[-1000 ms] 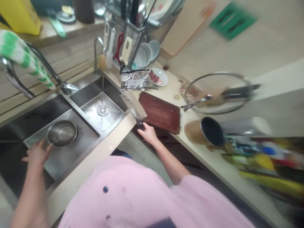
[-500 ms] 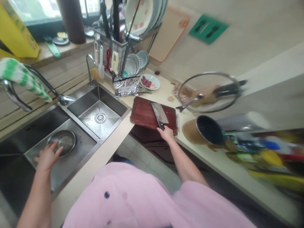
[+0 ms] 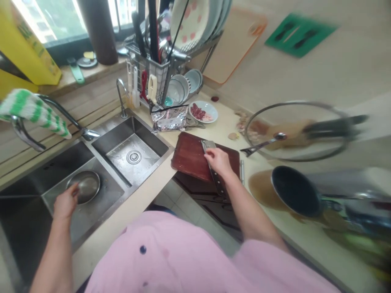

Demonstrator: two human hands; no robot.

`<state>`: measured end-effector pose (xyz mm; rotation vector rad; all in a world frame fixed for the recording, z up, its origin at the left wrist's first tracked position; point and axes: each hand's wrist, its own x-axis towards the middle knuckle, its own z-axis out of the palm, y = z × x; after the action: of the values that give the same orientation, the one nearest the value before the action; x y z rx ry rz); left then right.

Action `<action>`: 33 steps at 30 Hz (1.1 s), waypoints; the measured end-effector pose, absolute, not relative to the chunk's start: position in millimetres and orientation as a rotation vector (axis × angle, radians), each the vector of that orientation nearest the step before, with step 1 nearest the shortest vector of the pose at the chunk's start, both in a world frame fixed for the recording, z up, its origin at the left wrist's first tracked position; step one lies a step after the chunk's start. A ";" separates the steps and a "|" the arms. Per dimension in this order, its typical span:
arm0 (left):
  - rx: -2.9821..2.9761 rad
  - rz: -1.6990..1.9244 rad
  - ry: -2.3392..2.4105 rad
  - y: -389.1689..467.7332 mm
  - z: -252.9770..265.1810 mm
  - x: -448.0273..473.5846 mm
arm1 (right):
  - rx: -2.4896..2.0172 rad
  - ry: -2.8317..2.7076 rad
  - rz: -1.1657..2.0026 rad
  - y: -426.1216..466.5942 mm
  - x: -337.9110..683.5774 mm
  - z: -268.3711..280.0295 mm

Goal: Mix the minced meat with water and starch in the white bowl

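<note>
My right hand (image 3: pixel 219 163) is closed over the cleaver, fingertips together at its blade (image 3: pixel 209 144). The cleaver's black riveted handle (image 3: pixel 218 184) points towards me past the front edge of the reddish-brown chopping board (image 3: pixel 190 154). Most of the blade is hidden under the hand. Over the left sink basin, my left hand (image 3: pixel 66 199) has its fingers drawn together near the left side of a round metal bowl (image 3: pixel 88 185). Whether they touch the rim, or hold something small, I cannot tell.
Behind the board are a plate of cut meat (image 3: pixel 210 106) and a foil-like packet (image 3: pixel 169 119). At right stand a glass lid (image 3: pixel 279 136) and a dark pot (image 3: pixel 293 191). A faucet draped with a striped cloth (image 3: pixel 33 110) overhangs the sink; a dish rack (image 3: pixel 157 77) fills the corner.
My right hand has moved from the cleaver's handle up to its blade, and the handle now juts beyond the board. My left hand's spread fingers have come together beside the bowl.
</note>
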<state>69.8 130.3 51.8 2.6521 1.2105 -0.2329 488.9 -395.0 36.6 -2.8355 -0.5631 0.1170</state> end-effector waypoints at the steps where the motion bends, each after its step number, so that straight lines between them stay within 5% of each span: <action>1: 2.632 -0.209 1.247 126.3 50.8 69.7 | -2.738 -0.640 0.044 -376.1 510.9 40.1; 8: 2.645 0.146 1.272 93.4 61.6 67.0 | -2.607 -0.696 -0.203 -254.9 677.4 45.8; 14: 2.706 0.373 1.222 71.9 53.6 33.0 | -2.588 -1.084 -0.079 -221.7 734.6 40.6; 21: 2.697 0.431 1.121 56.5 44.7 32.6 | -2.630 -1.188 0.222 -213.3 727.1 54.8; 33: 2.639 0.901 0.505 0.4 105.4 124.4 | -2.415 -1.702 -0.164 -213.6 575.4 141.9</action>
<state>124.4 0.4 105.4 2.6394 0.5046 0.9006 575.4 -213.6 141.9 -2.4148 -1.7017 -0.1640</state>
